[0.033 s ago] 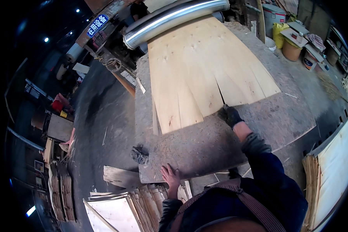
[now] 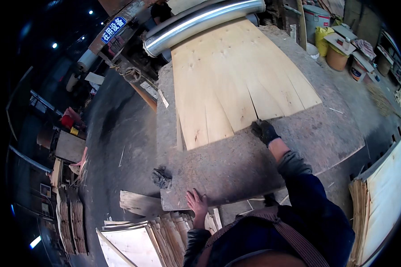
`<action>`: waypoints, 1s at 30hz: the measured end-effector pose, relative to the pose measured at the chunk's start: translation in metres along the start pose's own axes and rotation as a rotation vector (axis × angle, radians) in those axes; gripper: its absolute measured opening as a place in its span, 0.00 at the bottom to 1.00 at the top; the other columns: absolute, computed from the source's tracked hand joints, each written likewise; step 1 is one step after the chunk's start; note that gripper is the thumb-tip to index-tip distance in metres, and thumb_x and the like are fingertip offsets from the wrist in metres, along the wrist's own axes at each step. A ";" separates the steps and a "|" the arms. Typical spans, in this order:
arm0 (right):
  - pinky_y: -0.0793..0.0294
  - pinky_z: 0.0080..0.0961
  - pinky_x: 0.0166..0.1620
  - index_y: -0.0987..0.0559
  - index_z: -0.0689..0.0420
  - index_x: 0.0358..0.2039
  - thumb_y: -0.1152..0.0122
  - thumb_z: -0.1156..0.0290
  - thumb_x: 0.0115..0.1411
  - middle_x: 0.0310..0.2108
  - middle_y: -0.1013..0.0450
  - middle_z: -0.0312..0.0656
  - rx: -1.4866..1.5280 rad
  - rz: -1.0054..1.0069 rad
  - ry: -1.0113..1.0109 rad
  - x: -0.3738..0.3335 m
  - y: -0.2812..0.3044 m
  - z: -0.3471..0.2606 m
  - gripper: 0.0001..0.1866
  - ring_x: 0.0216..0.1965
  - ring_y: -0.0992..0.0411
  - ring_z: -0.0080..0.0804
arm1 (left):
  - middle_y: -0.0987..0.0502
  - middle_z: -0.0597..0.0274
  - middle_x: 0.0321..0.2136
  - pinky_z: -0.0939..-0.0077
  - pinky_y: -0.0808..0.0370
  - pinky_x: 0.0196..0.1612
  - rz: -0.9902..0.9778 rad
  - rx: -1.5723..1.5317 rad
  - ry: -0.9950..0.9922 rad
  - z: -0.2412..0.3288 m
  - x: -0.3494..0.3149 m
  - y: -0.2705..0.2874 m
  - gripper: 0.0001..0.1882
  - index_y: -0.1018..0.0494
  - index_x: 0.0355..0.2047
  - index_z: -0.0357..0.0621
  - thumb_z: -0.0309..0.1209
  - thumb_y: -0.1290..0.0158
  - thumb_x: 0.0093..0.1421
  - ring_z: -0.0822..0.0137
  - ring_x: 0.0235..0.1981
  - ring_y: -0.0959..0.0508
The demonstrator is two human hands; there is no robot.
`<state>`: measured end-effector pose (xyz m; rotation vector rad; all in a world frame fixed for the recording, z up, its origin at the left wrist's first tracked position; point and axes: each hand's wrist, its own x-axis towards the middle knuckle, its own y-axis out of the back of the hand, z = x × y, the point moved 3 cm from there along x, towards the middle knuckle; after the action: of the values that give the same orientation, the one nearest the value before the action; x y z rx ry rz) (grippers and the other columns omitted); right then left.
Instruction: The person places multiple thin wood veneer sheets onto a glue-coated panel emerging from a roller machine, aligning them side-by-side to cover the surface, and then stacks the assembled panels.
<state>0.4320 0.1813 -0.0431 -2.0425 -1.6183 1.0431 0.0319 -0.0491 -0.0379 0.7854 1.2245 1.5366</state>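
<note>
A large pale wood veneer sheet (image 2: 227,75) lies on the worn table (image 2: 236,164), its far end under a shiny metal roller (image 2: 205,24). Several splits run up from its ragged near edge. My right hand (image 2: 265,132), in a dark glove, is closed at that edge beside the widest split; its fingertips are partly hidden by the glove's darkness. My left hand (image 2: 197,202), bare, rests flat with fingers spread on the table's near left edge. A crumpled dark glove (image 2: 161,177) lies at the table's left edge, up and left of that hand.
Veneer stacks stand at the near left (image 2: 133,244) and the right (image 2: 383,200). A handwheel (image 2: 132,74) juts out left of the roller. Buckets and a yellow bag (image 2: 322,40) stand at the far right. Beyond the roller is another person (image 2: 160,12).
The veneer sheet has shifted slightly away from me, toward the roller. My right hand stays at its near edge, and my left hand keeps its place on the table.
</note>
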 end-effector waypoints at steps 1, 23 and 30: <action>0.27 0.32 0.37 0.27 0.52 0.32 0.47 0.67 0.55 0.31 0.27 0.36 0.043 -0.081 -0.013 0.002 -0.006 -0.001 0.05 0.32 0.29 0.30 | 0.65 0.46 0.61 0.46 0.62 0.59 -0.054 -0.037 0.013 -0.002 -0.002 -0.001 0.39 0.58 0.61 0.55 0.48 0.54 0.53 0.46 0.62 0.65; 0.27 0.41 0.36 0.28 0.51 0.36 0.49 0.62 0.57 0.40 0.28 0.42 0.501 1.132 0.014 -0.819 0.285 0.229 0.09 0.37 0.28 0.39 | 0.38 0.39 0.51 0.64 0.40 0.54 -0.174 -0.638 -0.196 -0.056 0.022 0.000 0.27 0.41 0.51 0.28 0.36 0.54 0.56 0.49 0.49 0.34; 0.26 0.44 0.33 0.27 0.56 0.33 0.51 0.63 0.57 0.32 0.26 0.46 0.814 1.198 0.043 -0.952 0.335 0.382 0.11 0.31 0.27 0.45 | 0.28 0.47 0.41 0.64 0.32 0.44 -0.155 -0.044 -0.552 0.049 -0.113 -0.077 0.19 0.33 0.44 0.35 0.33 0.54 0.54 0.54 0.40 0.28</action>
<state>0.3105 -0.8794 -0.2009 -2.2169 0.2989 1.5723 0.1342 -0.1395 -0.0877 0.9791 0.8156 1.1126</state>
